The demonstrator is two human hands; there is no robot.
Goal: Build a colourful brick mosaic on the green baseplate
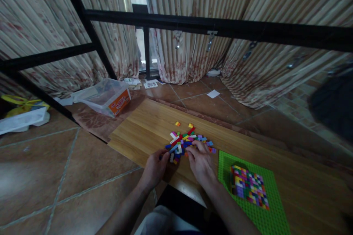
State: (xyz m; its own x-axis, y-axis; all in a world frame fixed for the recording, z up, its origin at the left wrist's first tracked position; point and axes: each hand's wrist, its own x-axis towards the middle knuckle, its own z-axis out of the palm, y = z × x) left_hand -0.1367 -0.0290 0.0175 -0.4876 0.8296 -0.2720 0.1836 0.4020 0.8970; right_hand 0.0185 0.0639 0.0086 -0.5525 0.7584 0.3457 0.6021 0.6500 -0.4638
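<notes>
A loose heap of small coloured toy bricks lies on the wooden tabletop in front of me. At its left edge is my left hand, thumb and fingers pinched round a small dark blue toy brick, mostly hidden. My right hand reaches over the heap's right side, its fingers bent and closed among the bricks; what they grip is hidden. To the right, a green baseplate carries a multicoloured block of joined bricks.
Beyond the table's left end, a clear plastic box with an orange label sits on the floor. Two small yellow-orange bricks lie behind the heap. A black metal frame crosses before the curtains. Papers lie on floor tiles.
</notes>
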